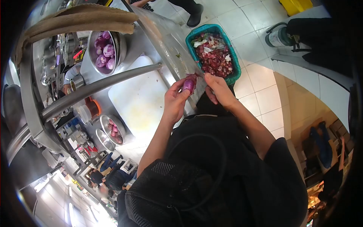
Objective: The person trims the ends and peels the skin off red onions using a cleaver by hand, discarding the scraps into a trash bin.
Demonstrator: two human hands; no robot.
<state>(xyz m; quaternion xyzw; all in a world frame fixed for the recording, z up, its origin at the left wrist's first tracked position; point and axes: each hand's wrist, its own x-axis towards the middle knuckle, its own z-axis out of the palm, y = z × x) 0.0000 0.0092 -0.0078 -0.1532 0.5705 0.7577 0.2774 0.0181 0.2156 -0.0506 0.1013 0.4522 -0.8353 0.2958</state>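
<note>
My left hand (174, 101) is closed around a partly peeled red onion (188, 85), whose darker loose skin shows at its top. Beside it, my right hand (220, 90) is closed, thumb against the fingers, close to the onion's upper end. Whatever sits in its pinch is too small to make out. Just beyond both hands stands a bin (235, 56) with a teal liner, heaped with onion skins (214, 62) and scraps. A white cutting board (133, 94) lies on the steel counter to the left of my hands.
A metal bowl (121, 56) of peeled purple onions stands on the counter, and a smaller bowl (123, 135) holds unpeeled ones. A steel rail (102, 89) crosses above the board. An orange-rimmed container (89, 110) sits nearby. Another person's boot (194, 16) is behind the bin.
</note>
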